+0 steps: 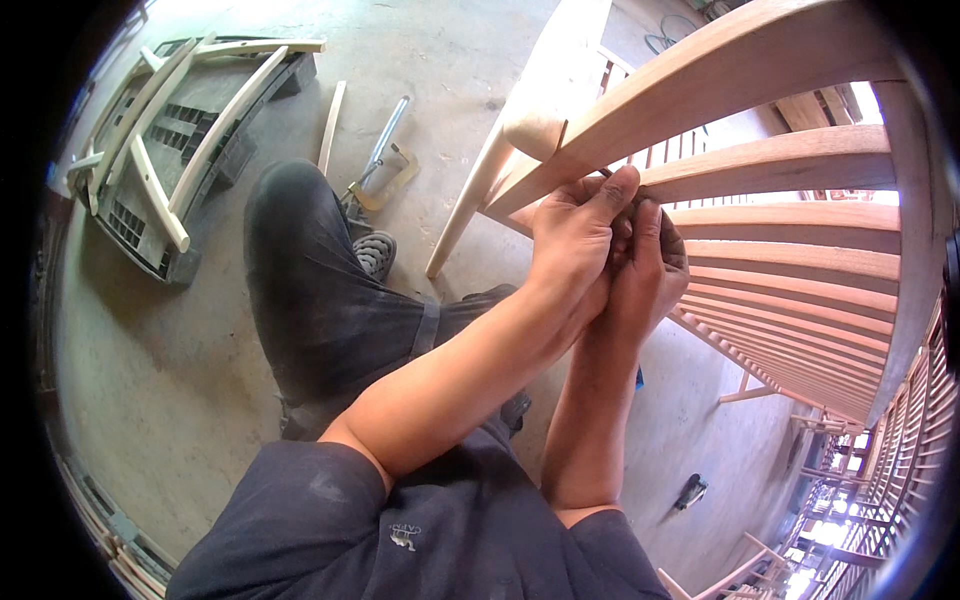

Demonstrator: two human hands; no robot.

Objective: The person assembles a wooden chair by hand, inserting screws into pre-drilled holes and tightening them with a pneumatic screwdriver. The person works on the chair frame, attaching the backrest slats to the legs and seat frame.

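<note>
A slatted wooden bench or chair frame (715, 75) of pale reddish timber leans over me at the right, its long row of slats (790, 255) running away below. My left hand (575, 235) is closed against the frame, close to the rounded end of a post (535, 135), thumb pressed to curled fingers. Right beside it, touching it, my right hand (650, 265) is also closed, with its thumb up and darkened fingers bent inward. Both hands meet at the first slat by the thick rail. Whatever lies between the fingertips is hidden.
Curved wooden parts (215, 130) rest on a black plastic pallet (185, 265) at the far left. A bar clamp (384, 143) and a wood strip (332, 125) lie on the concrete floor beyond my bent knee. A small dark tool (690, 492) lies lower right, near more slatted frames (900, 450).
</note>
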